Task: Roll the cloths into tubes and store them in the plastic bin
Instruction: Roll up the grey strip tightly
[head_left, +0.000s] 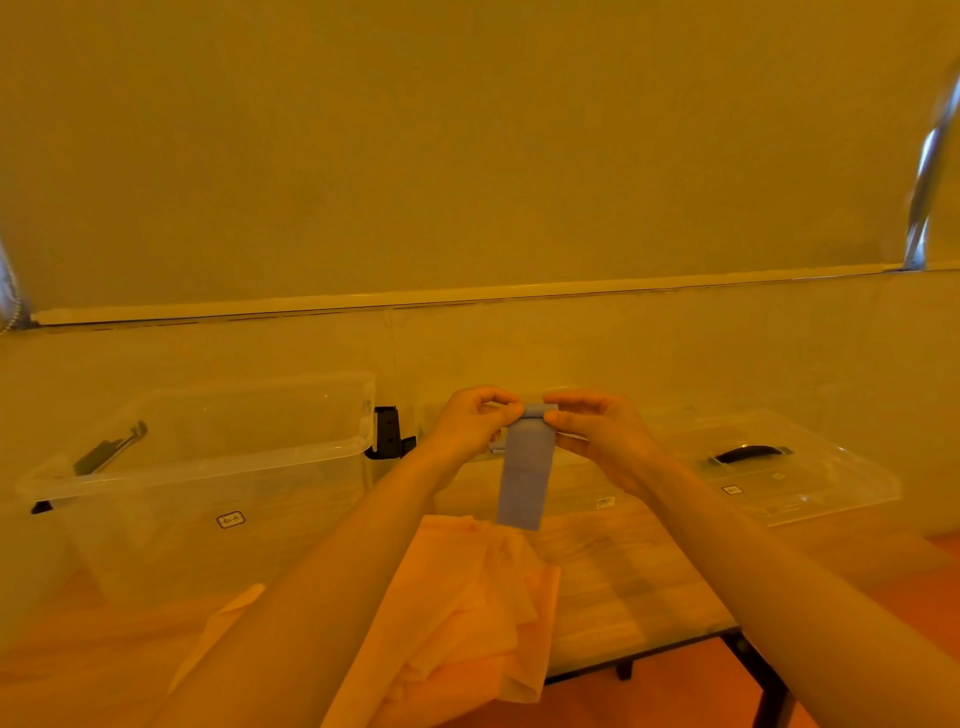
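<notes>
Two hands, the left hand (475, 415) and the right hand (592, 423), each pinch the top of a blue cloth (524, 473) hanging above the tabletop (623, 582), its rolling only begun. Near the tabletop's left edge the plastic bin (208, 467) holds no rolled cloth, and orange cloths (467, 613) wait at the front edge; the bin's small label is unreadable.

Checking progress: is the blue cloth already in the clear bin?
No: the blue cloth hangs between both hands above the table, right of the clear bin.

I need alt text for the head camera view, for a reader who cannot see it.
Two hands, left hand and right hand, pinch the rolled top of a blue cloth hanging over a wooden table. A clear plastic bin stands left, its lid right, orange cloths nearby.
</notes>
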